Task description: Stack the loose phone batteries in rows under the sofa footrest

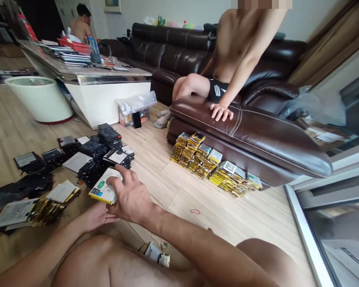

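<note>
A thin flat phone battery (pixel 103 187), light and stiff but easy to hurt, best held by its flat faces, pinched by the bent fingers (pixel 117 172) of the right hand (pixel 133 197), with the left hand (pixel 97 217) open just below it, well in front of the brown leather sofa (pixel 242 135).

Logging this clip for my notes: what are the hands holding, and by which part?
The right hand grips a flat battery by its right end. The left hand is just below it; contact can't be told.
</note>
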Motion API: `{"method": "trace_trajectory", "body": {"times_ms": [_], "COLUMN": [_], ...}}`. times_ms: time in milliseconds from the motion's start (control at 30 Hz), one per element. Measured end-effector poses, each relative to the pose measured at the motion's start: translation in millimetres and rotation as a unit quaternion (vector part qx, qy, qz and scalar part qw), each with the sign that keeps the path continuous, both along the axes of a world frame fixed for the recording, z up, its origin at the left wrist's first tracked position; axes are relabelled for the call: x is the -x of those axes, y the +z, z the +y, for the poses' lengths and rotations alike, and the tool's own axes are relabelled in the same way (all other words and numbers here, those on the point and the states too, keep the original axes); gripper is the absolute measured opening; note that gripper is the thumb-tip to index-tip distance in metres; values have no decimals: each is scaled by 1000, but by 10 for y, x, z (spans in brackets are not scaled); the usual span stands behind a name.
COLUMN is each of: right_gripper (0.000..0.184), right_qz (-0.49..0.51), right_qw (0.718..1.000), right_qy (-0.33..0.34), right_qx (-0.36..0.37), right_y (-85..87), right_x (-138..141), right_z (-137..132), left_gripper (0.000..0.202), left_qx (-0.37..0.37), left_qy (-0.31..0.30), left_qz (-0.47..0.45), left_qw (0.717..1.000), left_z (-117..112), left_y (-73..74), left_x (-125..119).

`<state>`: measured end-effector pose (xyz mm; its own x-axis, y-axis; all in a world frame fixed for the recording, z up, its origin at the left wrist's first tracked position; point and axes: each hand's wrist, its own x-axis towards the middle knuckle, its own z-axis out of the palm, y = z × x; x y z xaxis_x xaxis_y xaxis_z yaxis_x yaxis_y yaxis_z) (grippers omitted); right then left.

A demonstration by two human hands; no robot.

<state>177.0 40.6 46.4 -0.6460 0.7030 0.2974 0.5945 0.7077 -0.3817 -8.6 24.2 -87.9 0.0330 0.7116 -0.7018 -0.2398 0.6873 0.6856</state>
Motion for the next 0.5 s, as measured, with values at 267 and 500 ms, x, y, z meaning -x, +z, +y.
{"method": "trace_trajectory", "body": {"times_ms": [267, 500], "right_gripper": [65, 66], "right_qz": [12, 76], "right_qw": [999, 996], "right_qy": [-23, -29], "right_qx": [-29, 20], "right_y": [-60, -116], "right_x": [-834, -1210], "right_z": [485, 788], "left_gripper": [31, 53], "left_qx": [72, 85], "left_qy": [-22, 11], "left_qz": [-61, -46], "left_qw": [995, 995], "left_z": [550, 769], "left_y": [81, -121], "left_x": [-950, -1250]}}
